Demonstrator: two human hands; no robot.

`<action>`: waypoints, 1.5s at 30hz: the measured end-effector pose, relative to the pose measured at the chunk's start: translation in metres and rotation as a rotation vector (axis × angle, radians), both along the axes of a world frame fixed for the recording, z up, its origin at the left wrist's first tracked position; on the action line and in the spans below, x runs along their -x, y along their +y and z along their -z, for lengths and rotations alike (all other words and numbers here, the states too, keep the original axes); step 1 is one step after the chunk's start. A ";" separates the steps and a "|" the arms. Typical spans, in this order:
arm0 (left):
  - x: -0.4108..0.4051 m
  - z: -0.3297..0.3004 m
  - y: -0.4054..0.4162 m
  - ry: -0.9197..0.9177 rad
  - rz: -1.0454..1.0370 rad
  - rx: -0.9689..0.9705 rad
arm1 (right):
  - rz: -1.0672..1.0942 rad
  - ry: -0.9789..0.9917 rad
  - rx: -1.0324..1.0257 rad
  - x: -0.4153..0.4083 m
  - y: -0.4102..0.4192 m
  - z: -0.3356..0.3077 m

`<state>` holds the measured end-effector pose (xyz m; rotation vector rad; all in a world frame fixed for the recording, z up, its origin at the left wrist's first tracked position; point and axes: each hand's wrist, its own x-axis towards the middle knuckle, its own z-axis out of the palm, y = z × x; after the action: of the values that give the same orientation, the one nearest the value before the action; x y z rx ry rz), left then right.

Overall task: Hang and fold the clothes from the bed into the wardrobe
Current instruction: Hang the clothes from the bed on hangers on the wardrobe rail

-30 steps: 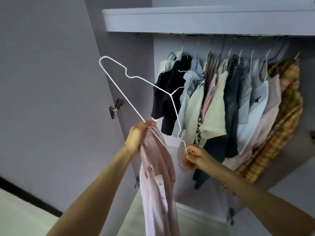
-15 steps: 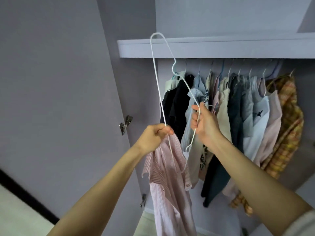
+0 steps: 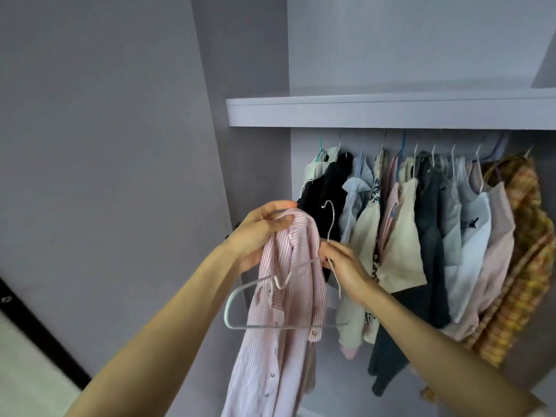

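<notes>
Now, threading the hanger (image 3: 270,296) into the shirt (image 3: 288,296), in front of the open wardrobe (image 3: 391,111). Left hand (image 3: 258,233) gripping the shirt high up by its collar, fingers curled round the bunched cloth, the rest hanging straight down past the frame's bottom edge. Right hand (image 3: 343,266) pinching the hanger at its neck, just under the hook, fingers closed on the wire. Hanger lying tilted, hook up, one shoulder arm poking out to the left of the shirt, bottom bar crossing in front of the cloth.

Best done, probably, by spreading the collar with the left fingers first, then feeding one hanger arm down through the neck opening into a sleeve shoulder, then easing the other shoulder over the far arm. Worth keeping the wire clear of the buttons and placket; easy to snag there. Worth keeping the hook free and facing the rail for the lift afterwards.

Hard to tell whether any part of the hanger is already inside the shirt or merely against it. Right end of the hanger behind the right hand and wrist. Rail itself hidden under the shelf; only hooks of the hung clothes (image 3: 421,224) showing. Gap for a new hanger not clear. Bed out of view.
</notes>
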<state>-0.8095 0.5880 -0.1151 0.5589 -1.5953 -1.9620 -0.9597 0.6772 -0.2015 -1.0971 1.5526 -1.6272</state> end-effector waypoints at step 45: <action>0.006 0.025 0.005 -0.811 -0.206 1.319 | 0.149 0.779 -0.019 0.020 0.006 -0.064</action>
<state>-0.8158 0.5932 -0.1397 0.8734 -2.6581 -0.1817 -0.9798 0.6832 -0.1377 -1.7704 2.1592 -1.3250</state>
